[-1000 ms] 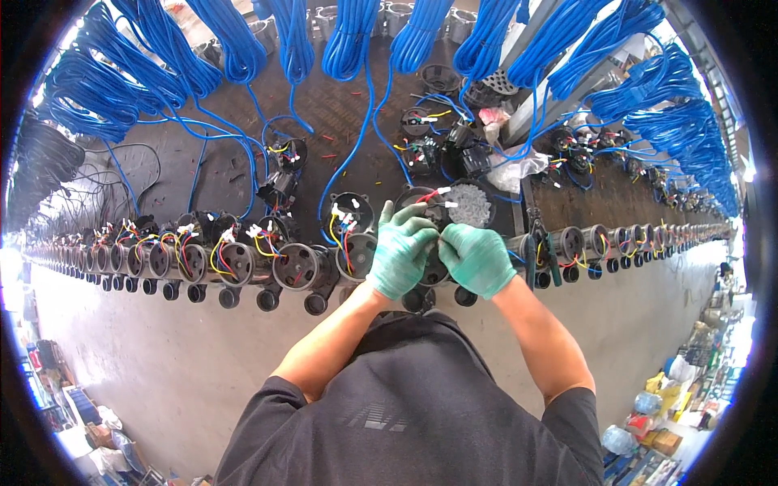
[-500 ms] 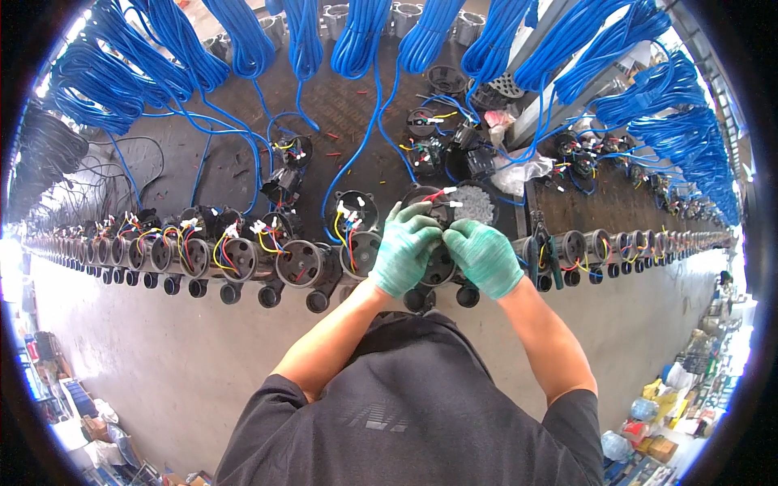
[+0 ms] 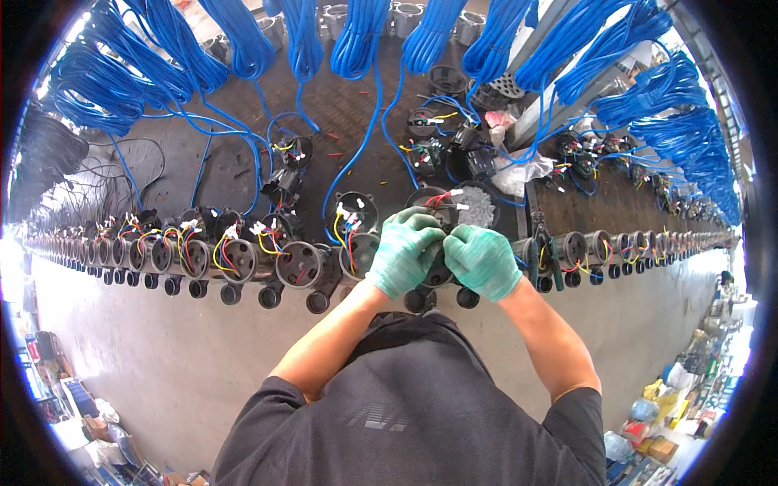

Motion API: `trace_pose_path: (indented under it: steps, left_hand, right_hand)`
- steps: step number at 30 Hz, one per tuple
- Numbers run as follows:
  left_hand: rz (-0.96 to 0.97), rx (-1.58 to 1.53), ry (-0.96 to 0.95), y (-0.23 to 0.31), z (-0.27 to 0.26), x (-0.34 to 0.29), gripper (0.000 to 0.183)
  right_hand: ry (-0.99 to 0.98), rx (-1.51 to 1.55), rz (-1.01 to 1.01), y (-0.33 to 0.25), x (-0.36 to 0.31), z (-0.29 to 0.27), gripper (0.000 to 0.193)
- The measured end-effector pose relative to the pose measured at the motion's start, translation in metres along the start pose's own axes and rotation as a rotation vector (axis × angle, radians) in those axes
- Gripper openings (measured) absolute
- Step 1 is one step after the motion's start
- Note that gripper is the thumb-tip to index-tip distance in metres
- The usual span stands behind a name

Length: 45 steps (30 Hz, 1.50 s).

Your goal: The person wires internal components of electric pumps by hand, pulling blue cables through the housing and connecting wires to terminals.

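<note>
A black housing (image 3: 438,274) shows between close-set left hand (image 3: 404,253) and right hand (image 3: 484,261), grip unclear

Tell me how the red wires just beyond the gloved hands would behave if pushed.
The red wires would probably flex easily, being thin and bent. They are likely light, given their slimness. Their white tips stick out sideways, so they might swing aside.

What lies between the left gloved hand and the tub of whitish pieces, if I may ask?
The head view shows a dark round part with red wires.
</note>
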<state>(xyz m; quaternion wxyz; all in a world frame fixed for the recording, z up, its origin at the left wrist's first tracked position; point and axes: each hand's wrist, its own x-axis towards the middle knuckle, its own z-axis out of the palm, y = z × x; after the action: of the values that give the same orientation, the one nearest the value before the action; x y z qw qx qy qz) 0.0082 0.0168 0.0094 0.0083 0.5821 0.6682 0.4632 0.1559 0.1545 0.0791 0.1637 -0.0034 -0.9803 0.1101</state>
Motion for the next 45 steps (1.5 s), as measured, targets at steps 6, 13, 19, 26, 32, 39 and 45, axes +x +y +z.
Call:
trace_pose_path:
  steps: [6, 13, 19, 26, 32, 39, 45]
  left_hand:
    - [0.045, 0.119, 0.055, 0.010, -0.002, 0.001, 0.023]
    - [-0.036, 0.159, 0.085, 0.008, 0.004, -0.008, 0.020]
    - [-0.095, 0.043, 0.120, 0.004, 0.008, -0.005, 0.016]
    - [-0.108, 0.018, 0.094, 0.004, 0.010, 0.001, 0.018]
    - [-0.159, 0.002, 0.134, 0.001, 0.004, -0.003, 0.018]
    - [-0.173, -0.024, 0.118, -0.004, 0.008, -0.004, 0.017]
    - [-0.156, -0.008, 0.129, -0.002, 0.011, -0.002, 0.015]
  right_hand:
    - [0.065, 0.722, 0.738, -0.011, -0.009, 0.023, 0.004]
    - [-0.220, 0.588, 0.671, 0.027, 0.023, -0.010, 0.014]
    - [-0.618, -0.054, 0.497, 0.164, 0.033, 0.041, 0.022]
    - [-0.971, -0.180, 0.060, 0.241, -0.009, 0.199, 0.029]
    - [-1.004, -0.219, 0.389, 0.178, 0.032, 0.113, 0.030]
    - [-0.722, -0.186, 0.530, 0.172, 0.029, 0.075, 0.028]
    - [-0.096, 0.502, 0.676, 0.098, 0.019, 0.000, 0.020]
